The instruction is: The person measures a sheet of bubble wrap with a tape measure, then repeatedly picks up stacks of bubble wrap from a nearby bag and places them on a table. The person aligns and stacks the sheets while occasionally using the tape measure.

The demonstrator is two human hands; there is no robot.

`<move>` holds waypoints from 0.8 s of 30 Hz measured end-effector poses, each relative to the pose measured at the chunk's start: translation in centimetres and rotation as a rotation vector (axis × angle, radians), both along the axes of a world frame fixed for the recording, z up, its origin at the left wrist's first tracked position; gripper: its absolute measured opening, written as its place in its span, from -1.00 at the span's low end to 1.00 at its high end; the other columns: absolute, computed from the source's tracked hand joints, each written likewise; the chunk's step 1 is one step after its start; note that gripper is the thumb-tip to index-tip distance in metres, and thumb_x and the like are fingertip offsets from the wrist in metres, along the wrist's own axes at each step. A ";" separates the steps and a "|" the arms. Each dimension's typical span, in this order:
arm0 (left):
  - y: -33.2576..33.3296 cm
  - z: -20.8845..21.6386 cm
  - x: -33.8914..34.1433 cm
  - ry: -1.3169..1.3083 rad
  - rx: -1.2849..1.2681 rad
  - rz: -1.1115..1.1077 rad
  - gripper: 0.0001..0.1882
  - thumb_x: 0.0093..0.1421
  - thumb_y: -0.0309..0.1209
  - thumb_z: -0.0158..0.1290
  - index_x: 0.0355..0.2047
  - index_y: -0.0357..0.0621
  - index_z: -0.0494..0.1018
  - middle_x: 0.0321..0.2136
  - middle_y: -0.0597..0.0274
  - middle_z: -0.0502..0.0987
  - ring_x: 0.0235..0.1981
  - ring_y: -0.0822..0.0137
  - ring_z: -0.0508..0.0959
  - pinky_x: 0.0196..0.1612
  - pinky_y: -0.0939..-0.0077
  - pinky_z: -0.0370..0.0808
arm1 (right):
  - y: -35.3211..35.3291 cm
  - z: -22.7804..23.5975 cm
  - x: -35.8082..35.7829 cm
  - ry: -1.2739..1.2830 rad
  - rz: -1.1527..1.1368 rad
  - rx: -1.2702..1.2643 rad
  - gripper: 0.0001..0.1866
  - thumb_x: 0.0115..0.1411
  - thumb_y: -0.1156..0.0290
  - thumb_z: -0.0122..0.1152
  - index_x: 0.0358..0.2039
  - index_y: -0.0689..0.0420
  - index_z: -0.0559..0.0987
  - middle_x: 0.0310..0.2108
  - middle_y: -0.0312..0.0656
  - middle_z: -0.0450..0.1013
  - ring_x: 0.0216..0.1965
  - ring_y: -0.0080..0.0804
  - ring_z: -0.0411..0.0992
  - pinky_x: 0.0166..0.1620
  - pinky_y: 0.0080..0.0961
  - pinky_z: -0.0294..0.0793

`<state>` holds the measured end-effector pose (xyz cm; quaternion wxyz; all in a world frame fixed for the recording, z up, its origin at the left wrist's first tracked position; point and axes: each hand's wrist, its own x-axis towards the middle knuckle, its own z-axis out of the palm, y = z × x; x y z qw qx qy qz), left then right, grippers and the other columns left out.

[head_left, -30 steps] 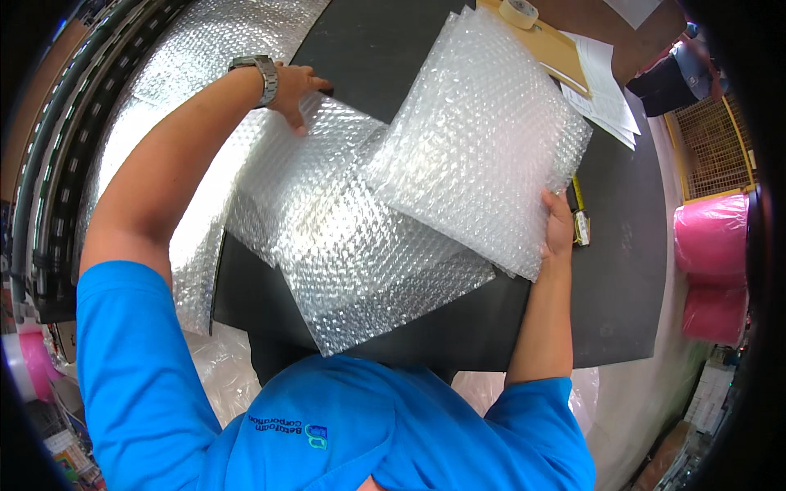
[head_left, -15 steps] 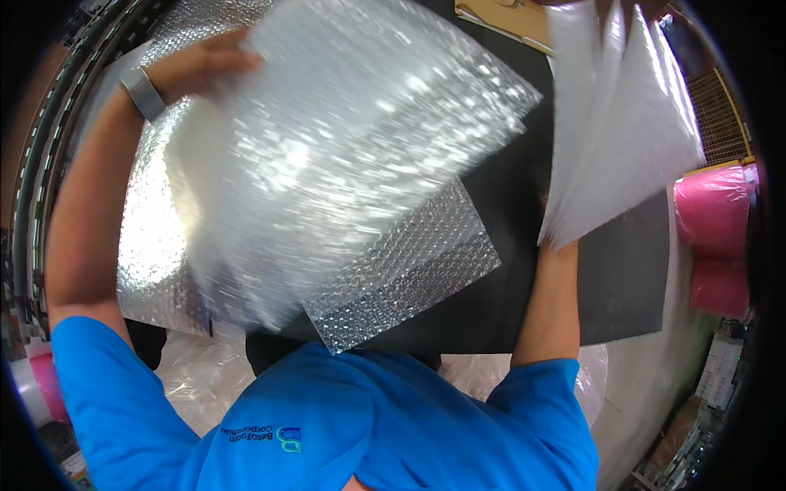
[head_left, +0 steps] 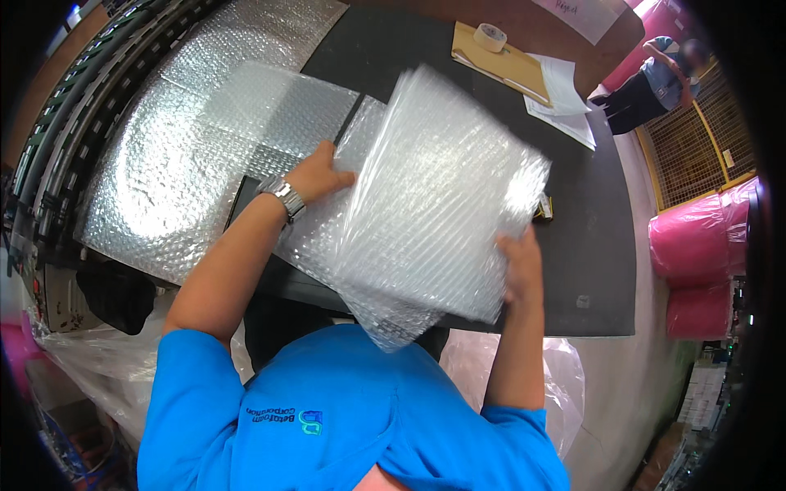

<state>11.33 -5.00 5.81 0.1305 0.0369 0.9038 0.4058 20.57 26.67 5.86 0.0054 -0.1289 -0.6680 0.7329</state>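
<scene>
A: Ok so, where to look for the bubble wrap stack point(head_left: 442, 188)?

B: Right over the black table point(head_left: 594, 278), skewed at an angle, overlapping some loose wrap point(head_left: 311, 241) underneath.

A: And the right hand point(head_left: 520, 266)?

B: Definitely gripping the stack, fingers on its right edge.

A: Left hand point(head_left: 315, 176)?

B: Over at the stack's left side, on the loose wrap, thumb pointing toward the stack. Can't tell if pinching or just resting, tbh.

A: Anything else lying around?

B: Yep, tape point(head_left: 490, 37) on a brown folder point(head_left: 499, 65) at the far side, beside some papers point(head_left: 561, 98). Also pink rolls point(head_left: 696, 237) off to the right, well apart.
</scene>
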 end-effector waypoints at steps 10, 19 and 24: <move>-0.1 3.2 5.8 -0.356 0.710 -0.013 -0.09 0.00 -0.01 0.01 0.08 -0.47 -0.16 0.03 -0.30 0.04 0.06 0.06 0.15 0.02 0.27 0.19 | -2.4 -3.4 2.5 0.017 -0.038 0.427 -0.47 -0.09 0.52 -0.05 -0.02 0.32 0.23 -0.06 -0.03 0.23 -0.04 -0.28 0.22 0.01 -0.49 0.16; 0.8 1.8 6.1 -0.344 0.892 -0.013 0.13 -0.08 0.08 0.05 0.15 -0.22 -0.49 0.19 -0.11 -0.34 0.22 0.08 -0.30 0.18 0.22 -0.16 | -2.4 -3.8 1.3 0.055 -0.164 0.350 -0.43 -0.21 0.58 -0.17 -0.05 0.31 0.25 -0.24 -0.14 0.31 -0.28 -0.42 0.29 -0.20 -0.52 0.28; 1.1 1.1 6.6 -0.148 0.703 -0.081 0.11 -0.10 -0.08 0.10 0.16 -0.23 -0.47 0.18 -0.17 -0.26 0.22 0.12 -0.23 0.18 0.31 -0.14 | -4.8 -0.4 2.3 0.084 -0.019 0.404 -0.48 0.02 0.49 -0.03 0.02 0.37 0.18 -0.04 0.06 0.21 -0.01 -0.19 0.19 0.04 -0.37 0.16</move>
